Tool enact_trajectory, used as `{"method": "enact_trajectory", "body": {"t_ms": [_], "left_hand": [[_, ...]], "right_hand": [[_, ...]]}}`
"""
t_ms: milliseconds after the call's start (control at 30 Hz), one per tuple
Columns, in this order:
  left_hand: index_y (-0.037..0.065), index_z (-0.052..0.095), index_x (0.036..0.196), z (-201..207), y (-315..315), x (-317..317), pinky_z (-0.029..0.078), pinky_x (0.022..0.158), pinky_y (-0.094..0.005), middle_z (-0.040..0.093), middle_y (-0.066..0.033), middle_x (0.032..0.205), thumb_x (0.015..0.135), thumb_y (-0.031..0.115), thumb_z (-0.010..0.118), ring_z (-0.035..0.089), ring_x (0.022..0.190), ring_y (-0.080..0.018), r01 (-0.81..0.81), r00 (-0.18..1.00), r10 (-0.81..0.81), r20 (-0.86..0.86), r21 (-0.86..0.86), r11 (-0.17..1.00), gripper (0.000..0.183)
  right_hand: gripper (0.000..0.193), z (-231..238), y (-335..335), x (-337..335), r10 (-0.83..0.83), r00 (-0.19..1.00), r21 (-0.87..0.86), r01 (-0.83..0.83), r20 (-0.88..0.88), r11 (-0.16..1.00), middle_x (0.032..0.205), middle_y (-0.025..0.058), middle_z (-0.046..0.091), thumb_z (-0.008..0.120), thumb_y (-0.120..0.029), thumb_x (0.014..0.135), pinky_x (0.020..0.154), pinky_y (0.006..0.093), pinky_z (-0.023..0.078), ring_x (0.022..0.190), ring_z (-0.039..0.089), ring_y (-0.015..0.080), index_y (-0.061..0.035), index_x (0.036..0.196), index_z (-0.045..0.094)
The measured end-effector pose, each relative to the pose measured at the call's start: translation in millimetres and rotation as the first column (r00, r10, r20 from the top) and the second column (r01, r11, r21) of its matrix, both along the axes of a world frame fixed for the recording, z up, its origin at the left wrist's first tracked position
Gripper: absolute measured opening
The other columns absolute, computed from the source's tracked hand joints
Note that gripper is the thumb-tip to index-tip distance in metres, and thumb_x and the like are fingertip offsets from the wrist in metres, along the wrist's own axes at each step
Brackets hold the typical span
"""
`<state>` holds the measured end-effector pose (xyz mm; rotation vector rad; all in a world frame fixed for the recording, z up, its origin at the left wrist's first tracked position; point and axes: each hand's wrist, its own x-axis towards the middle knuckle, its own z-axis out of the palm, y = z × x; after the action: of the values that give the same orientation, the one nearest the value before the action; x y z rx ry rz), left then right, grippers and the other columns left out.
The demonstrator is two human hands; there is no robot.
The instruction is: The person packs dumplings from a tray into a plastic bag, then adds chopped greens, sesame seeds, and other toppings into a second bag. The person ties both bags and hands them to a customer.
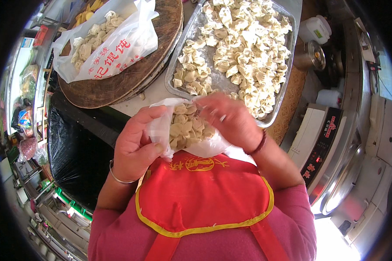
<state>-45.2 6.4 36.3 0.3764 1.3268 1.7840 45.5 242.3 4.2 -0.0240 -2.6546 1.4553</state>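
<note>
Head view: left fingers (150, 152) pinch white bag (160, 129), right fingers (215, 104) half-curled beside dumplings (188, 128).

Lettering (113, 60) marks the larger white bag (137, 35), red apron (202, 200) and black panel (321, 145).

"How's the light from your end?"
"Bright. I get a blown-out white patch (335, 241) at lower right and glare streaking the black plastic bag (74, 145)."
"And sharpness?"
"The wontons (252, 52) in the metal tray (222, 81) read clearly, but I see the right hand (235, 123) smeared by motion; fisheye bends everything toward the dark rim."
</note>
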Motion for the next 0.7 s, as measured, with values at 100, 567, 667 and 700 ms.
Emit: {"method": "enact_trajectory", "body": {"t_ms": [100,567,667,700], "left_hand": [[-0.002,0.046,0.135,0,-9,-5,0.052,0.077,-0.0259,0.05,-0.0093,0.125,0.078,-0.013,0.05,0.059,0.095,-0.0125,0.003,0.999,-0.003,-0.04,-0.009,1.0,0.058],[-0.001,0.052,0.13,2,-11,-9,0.049,0.08,-0.024,0.049,-0.0099,0.124,0.076,-0.008,0.051,0.057,0.098,-0.0132,0.17,0.949,-0.176,-0.26,-0.045,0.984,0.054],[-0.001,0.052,0.13,3,-8,-7,0.05,0.076,-0.0247,0.049,-0.0102,0.123,0.077,-0.01,0.049,0.059,0.091,-0.0136,0.181,0.968,-0.183,-0.173,-0.025,0.983,0.054],[-0.001,0.052,0.13,4,-7,-6,0.051,0.075,-0.025,0.049,-0.0102,0.122,0.077,-0.01,0.049,0.06,0.089,-0.0137,0.187,0.97,-0.189,-0.155,-0.032,0.982,0.054]], "right_hand": [[0.032,-19,36,5,-0.202,0.968,0.501,0.102,0.148,0.86,0.1,0.0094,0.064,0.062,-0.004,0.084,0.067,0.0338,0.055,0.08,0.067,0.0254,-0.0109,0.115,0.064],[0.021,-25,127,12,-0.1,0.972,-0.707,0.223,0.212,0.671,0.114,0.0146,0.064,0.065,-0.006,0.086,0.071,0.0317,0.059,0.093,0.068,0.0214,-0.0034,0.107,0.06],[0.022,-24,130,14,-0.038,0.996,-0.967,0.084,0.078,0.239,0.121,0.0212,0.058,0.063,-0.007,0.087,0.072,0.0365,0.06,0.093,0.067,0.0304,-0.0028,0.107,0.058],[0.016,-25,123,12,-0.064,0.992,-0.933,0.127,0.112,0.338,0.11,0.0182,0.061,0.06,-0.009,0.089,0.067,0.0357,0.059,0.085,0.066,0.027,-0.0041,0.105,0.059]]}}
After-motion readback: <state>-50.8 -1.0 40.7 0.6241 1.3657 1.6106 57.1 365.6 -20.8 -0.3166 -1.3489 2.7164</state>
